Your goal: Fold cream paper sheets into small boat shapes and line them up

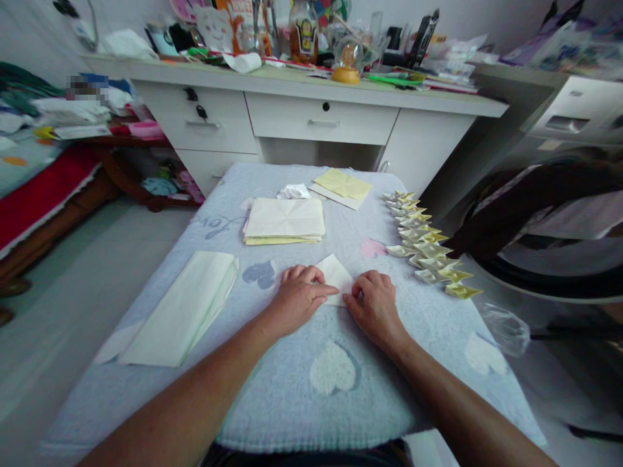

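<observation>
The left hand lies flat with its fingers together, the tips pressing down on the near left part of a small, pale cream square of paper that sits folded to a point on the middle of the blue-grey towelling cloth with white hearts. The right hand rests just right of it, its fingers curled together and its thumb and forefinger pinching the paper's near right edge where the two hands almost meet.

The fold in hand seems best made with the left fingertips holding the sheet flat while the right thumb runs along the crease, edges matched before any pressure goes on; the soft cloth gives under the paper, so a firm, slow press looks wiser than a quick swipe.

Further out, a neat stack of cream and yellow paper squares lies far of the hands, a long folded white sheet lies to the left, and a row of small folded yellow-and-white paper pieces runs along the right side. A cluttered white desk with drawers stands beyond.
</observation>
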Tool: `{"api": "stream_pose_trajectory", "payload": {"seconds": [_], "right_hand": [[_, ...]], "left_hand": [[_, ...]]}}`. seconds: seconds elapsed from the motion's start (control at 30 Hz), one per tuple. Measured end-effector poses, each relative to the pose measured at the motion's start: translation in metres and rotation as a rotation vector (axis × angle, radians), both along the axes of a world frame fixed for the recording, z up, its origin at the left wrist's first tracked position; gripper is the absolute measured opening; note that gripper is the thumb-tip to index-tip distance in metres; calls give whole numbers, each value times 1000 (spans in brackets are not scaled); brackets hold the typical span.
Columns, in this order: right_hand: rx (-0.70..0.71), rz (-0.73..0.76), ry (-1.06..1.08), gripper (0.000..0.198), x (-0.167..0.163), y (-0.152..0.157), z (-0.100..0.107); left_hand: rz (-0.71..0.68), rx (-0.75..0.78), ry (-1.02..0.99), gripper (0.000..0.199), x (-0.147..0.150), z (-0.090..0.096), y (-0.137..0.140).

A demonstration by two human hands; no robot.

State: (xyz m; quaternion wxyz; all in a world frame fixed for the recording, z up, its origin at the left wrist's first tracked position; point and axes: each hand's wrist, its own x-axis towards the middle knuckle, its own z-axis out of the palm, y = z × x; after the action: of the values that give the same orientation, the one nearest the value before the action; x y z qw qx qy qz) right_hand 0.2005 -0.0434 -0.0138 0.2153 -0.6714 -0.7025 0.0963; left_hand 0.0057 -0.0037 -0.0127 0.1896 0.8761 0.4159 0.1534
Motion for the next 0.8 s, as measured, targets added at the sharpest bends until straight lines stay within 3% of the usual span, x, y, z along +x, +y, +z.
{"api": "stream_pose_trajectory", "payload": {"seconds": [0.23,0.53,0.8], "right_hand": [[-3,2,-53,13,-2,-2,1],[37,-29,-201,48,-13,-4,4],[34,21,-203,60,-12,-4,4]], "left_hand": [[-9,22,50,39,0,-2,0],[-11,41,48,32,0,-3,2],[-13,32,37,35,-1,-5,3]]}}
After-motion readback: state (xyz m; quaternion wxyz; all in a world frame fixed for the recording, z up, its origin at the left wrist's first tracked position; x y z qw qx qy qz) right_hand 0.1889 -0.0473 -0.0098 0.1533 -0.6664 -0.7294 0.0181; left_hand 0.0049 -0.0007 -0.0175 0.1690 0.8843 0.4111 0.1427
